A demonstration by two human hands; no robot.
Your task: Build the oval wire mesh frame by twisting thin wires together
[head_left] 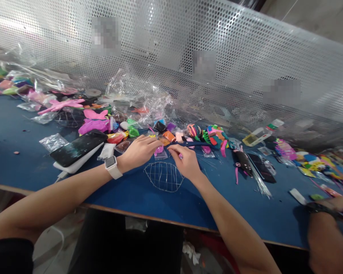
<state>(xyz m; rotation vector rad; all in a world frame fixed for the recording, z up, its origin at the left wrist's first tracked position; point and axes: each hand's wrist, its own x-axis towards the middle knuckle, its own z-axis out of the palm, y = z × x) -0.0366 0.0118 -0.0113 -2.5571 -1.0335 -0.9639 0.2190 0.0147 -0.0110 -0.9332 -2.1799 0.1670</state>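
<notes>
A pink bit (180, 155) seems pinched by the right grip (187, 161); what the left grip (143, 150) holds cannot be told. The wire frame (166, 176), nearby on the surface (117, 198), could be bent if bumped.

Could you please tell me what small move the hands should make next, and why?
Perhaps draw the right hand back to steady the wire frame: it lies uncovered on the blue table, close to both hands, with a pink packet by the left hand.
</notes>
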